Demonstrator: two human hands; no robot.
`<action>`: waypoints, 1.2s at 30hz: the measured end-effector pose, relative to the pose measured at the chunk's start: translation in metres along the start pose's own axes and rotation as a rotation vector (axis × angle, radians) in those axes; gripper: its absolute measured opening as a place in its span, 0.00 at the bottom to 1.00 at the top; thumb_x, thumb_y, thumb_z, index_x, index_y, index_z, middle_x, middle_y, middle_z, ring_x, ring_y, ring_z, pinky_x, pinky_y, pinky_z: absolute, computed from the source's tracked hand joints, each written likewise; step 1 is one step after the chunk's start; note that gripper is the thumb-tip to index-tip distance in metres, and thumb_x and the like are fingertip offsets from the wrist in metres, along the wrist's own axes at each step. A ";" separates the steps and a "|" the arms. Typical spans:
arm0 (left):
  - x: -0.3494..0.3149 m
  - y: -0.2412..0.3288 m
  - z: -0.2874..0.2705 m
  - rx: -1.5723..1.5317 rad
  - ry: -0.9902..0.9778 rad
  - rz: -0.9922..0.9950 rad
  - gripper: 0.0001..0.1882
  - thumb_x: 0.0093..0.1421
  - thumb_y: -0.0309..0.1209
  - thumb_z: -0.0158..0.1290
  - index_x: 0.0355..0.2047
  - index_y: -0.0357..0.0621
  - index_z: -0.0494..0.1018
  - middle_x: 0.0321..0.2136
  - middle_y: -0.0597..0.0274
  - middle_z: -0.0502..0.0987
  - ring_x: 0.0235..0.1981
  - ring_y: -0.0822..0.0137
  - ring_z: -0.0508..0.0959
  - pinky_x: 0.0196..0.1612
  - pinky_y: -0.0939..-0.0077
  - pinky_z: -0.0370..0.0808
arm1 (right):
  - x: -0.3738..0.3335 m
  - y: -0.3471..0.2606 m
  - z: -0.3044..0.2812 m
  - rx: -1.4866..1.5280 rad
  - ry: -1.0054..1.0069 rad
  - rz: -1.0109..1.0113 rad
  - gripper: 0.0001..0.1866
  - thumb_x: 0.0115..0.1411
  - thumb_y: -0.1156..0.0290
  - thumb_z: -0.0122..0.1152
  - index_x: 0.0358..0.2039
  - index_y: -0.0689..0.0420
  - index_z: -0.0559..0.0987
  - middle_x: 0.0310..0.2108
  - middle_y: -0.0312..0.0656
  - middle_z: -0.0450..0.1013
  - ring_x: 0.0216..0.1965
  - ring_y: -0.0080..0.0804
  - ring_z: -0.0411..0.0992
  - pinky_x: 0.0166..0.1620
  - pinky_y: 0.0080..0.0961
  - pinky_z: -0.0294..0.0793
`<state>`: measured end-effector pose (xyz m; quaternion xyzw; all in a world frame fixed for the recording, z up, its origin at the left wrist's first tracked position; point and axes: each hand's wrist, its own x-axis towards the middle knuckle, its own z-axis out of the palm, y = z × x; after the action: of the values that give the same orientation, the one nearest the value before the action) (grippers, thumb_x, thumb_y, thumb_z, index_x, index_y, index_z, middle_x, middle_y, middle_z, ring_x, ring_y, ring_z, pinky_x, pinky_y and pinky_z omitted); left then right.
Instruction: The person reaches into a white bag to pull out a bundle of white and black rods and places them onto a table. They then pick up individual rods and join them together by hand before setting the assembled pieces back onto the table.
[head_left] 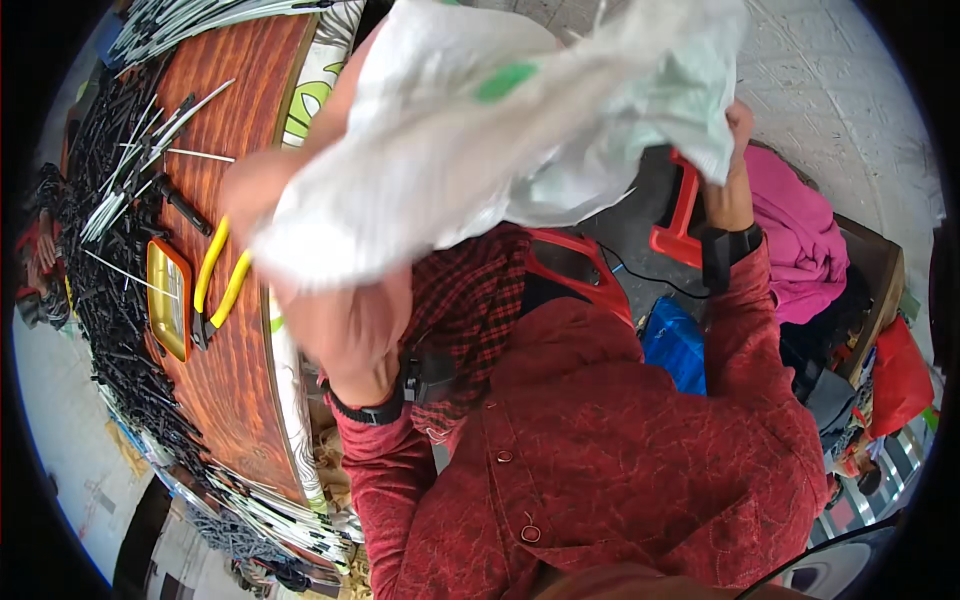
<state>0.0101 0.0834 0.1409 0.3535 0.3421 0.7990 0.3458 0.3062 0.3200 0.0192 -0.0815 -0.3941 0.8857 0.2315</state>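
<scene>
Over on the left, yellow-handled pliers (206,275) lie just beside an orange-rimmed tray (187,300) on the wood-grained table (235,420), black pieces (105,290) heaped along its left side. I see pink cloth (795,230) off right, with a red bag (898,385) nearer.

Crinkled plastic-looking sack (500,145), grained wood tabletop (240,420) (faintly glossy), smooth plastic plier handles (208,268)

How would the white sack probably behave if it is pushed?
The white sack would probably fold rather than resist, since it is creased. It may be light for its size, as its sheet looks thin beside the right hand.
</scene>
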 end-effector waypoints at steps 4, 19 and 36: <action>0.005 -0.042 -0.009 -0.006 0.106 -0.212 0.18 0.61 0.23 0.49 0.52 0.38 0.62 0.53 0.45 0.71 0.51 0.63 0.73 0.56 0.67 0.68 | -0.001 0.012 0.005 -0.478 0.495 -0.069 0.26 0.62 0.56 0.45 0.54 0.61 0.71 0.52 0.48 0.72 0.55 0.43 0.68 0.54 0.44 0.71; -0.038 -0.140 -0.078 1.116 0.085 -0.502 0.47 0.49 0.29 0.66 0.62 0.28 0.49 0.58 0.51 0.62 0.57 0.59 0.65 0.59 0.70 0.61 | -0.030 0.058 -0.031 0.176 0.703 0.116 0.21 0.64 0.58 0.46 0.51 0.59 0.72 0.48 0.42 0.74 0.48 0.38 0.72 0.45 0.36 0.71; -0.011 -0.070 -0.017 -0.070 0.354 -0.716 0.19 0.62 0.22 0.44 0.54 0.36 0.66 0.48 0.59 0.75 0.50 0.63 0.74 0.53 0.69 0.72 | -0.059 0.029 0.026 0.098 0.838 -0.049 0.27 0.66 0.60 0.43 0.61 0.62 0.63 0.59 0.49 0.65 0.55 0.38 0.69 0.51 0.32 0.70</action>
<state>0.0238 0.1060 0.0732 0.0567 0.4707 0.6875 0.5501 0.3398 0.2579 0.0133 -0.4141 -0.2251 0.7880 0.3961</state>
